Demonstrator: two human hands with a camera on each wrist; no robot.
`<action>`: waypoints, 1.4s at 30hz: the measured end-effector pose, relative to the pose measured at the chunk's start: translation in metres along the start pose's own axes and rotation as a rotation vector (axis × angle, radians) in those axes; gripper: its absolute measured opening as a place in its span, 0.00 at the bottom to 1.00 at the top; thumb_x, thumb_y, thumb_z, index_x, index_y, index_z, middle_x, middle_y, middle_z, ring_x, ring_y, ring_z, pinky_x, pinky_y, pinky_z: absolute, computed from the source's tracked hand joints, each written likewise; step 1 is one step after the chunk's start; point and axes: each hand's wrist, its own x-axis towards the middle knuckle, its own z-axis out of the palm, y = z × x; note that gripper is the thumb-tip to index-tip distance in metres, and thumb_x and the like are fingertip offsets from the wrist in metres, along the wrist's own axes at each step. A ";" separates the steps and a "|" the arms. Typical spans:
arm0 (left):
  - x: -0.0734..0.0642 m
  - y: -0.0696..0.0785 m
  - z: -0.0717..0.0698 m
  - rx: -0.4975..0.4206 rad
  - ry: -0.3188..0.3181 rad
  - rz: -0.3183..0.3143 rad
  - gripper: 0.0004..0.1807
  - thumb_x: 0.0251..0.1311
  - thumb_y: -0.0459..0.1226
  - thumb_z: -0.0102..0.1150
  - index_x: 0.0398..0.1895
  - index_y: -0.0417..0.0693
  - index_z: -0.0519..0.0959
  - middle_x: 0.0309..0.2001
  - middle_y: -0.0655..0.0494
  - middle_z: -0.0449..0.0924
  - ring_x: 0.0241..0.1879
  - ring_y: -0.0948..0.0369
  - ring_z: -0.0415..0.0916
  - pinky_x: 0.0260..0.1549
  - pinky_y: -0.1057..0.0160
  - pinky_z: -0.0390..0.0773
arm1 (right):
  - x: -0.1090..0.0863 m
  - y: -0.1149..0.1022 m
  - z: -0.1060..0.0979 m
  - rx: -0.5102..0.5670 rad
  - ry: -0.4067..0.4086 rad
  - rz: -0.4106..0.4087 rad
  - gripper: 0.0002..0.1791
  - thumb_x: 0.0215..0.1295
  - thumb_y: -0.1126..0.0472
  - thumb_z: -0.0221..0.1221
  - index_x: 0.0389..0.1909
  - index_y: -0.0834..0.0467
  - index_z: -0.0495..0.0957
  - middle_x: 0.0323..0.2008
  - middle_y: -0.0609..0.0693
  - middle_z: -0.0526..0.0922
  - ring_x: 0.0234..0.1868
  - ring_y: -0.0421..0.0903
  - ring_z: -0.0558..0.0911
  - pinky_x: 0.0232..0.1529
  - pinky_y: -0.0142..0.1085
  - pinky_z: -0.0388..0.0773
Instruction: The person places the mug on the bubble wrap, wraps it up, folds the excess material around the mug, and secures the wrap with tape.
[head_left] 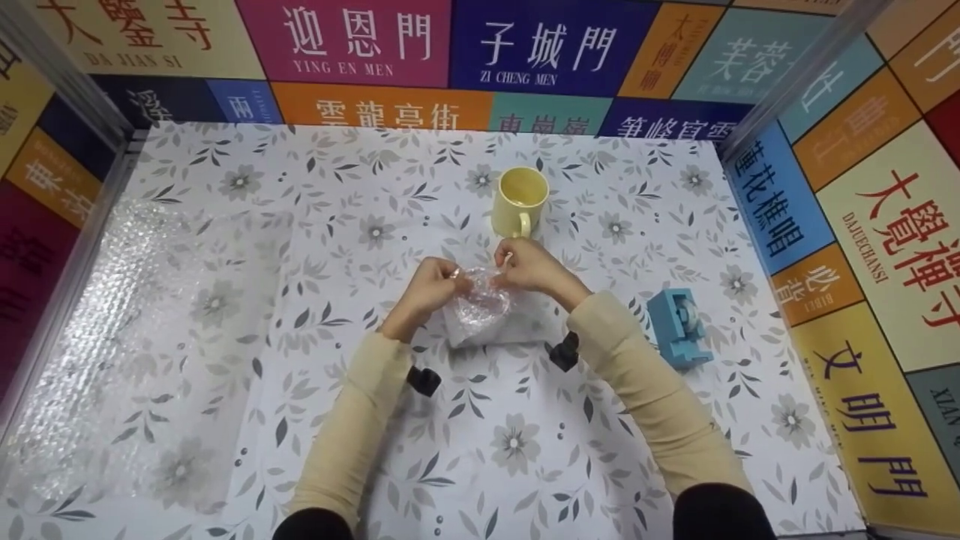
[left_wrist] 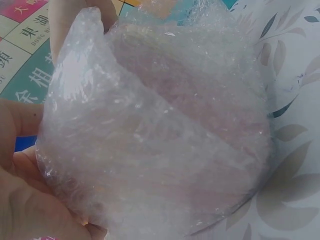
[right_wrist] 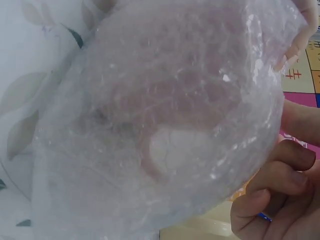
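Pinching the bubble wrap (head_left: 477,316) at its upper edge, using fingers of both the left hand (head_left: 432,288) and the right hand (head_left: 532,265); enclosing a pinkish item (left_wrist: 200,95) on the bench (head_left: 337,187), this side of the yellow mug (head_left: 511,214). Ideally folding inward evenly, keeping layers snug.

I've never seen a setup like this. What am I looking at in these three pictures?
There is no machine: the left grip and right grip are a person's bare hands. The wide picture is taken from the head, the two close ones from the left and right wrists. Both hands hold a bubble-wrapped bundle; something pinkish shows through, but I can't tell what. On the flower-patterned table, a yellow mug stands beyond, a blue tape dispenser sits right, and a bubble-wrap sheet lies left.
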 end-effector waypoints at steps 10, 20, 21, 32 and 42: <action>0.001 -0.005 0.002 0.088 0.082 0.040 0.13 0.40 0.25 0.54 0.06 0.47 0.69 0.10 0.62 0.66 0.14 0.67 0.60 0.14 0.73 0.62 | -0.008 0.010 -0.001 0.178 -0.027 -0.061 0.09 0.47 0.68 0.61 0.29 0.63 0.72 0.11 0.41 0.61 0.14 0.35 0.61 0.18 0.27 0.59; 0.000 -0.004 0.002 0.149 0.111 0.068 0.04 0.40 0.26 0.54 0.14 0.36 0.76 0.12 0.61 0.70 0.15 0.66 0.63 0.15 0.72 0.64 | -0.012 0.013 -0.001 0.106 0.014 -0.133 0.07 0.48 0.68 0.60 0.28 0.65 0.73 0.09 0.41 0.63 0.13 0.34 0.62 0.16 0.27 0.58; 0.000 -0.004 0.002 0.148 0.111 0.069 0.04 0.41 0.26 0.55 0.14 0.36 0.76 0.12 0.61 0.70 0.15 0.66 0.63 0.15 0.72 0.64 | -0.012 0.013 0.000 0.112 0.021 -0.127 0.07 0.48 0.68 0.60 0.27 0.64 0.73 0.09 0.41 0.63 0.13 0.34 0.62 0.16 0.27 0.58; -0.001 -0.004 0.005 0.176 0.181 0.113 0.14 0.39 0.27 0.61 0.34 0.31 0.77 0.28 0.51 0.73 0.31 0.59 0.67 0.33 0.67 0.68 | -0.015 0.019 0.002 0.220 0.044 -0.122 0.06 0.51 0.67 0.60 0.27 0.65 0.73 0.11 0.41 0.63 0.15 0.35 0.62 0.17 0.27 0.59; -0.004 -0.001 0.006 0.333 0.130 0.149 0.17 0.38 0.35 0.69 0.33 0.37 0.77 0.34 0.48 0.78 0.37 0.55 0.71 0.39 0.61 0.70 | -0.016 0.019 0.004 0.243 0.054 -0.105 0.11 0.51 0.67 0.63 0.31 0.69 0.73 0.12 0.43 0.64 0.14 0.33 0.62 0.16 0.26 0.57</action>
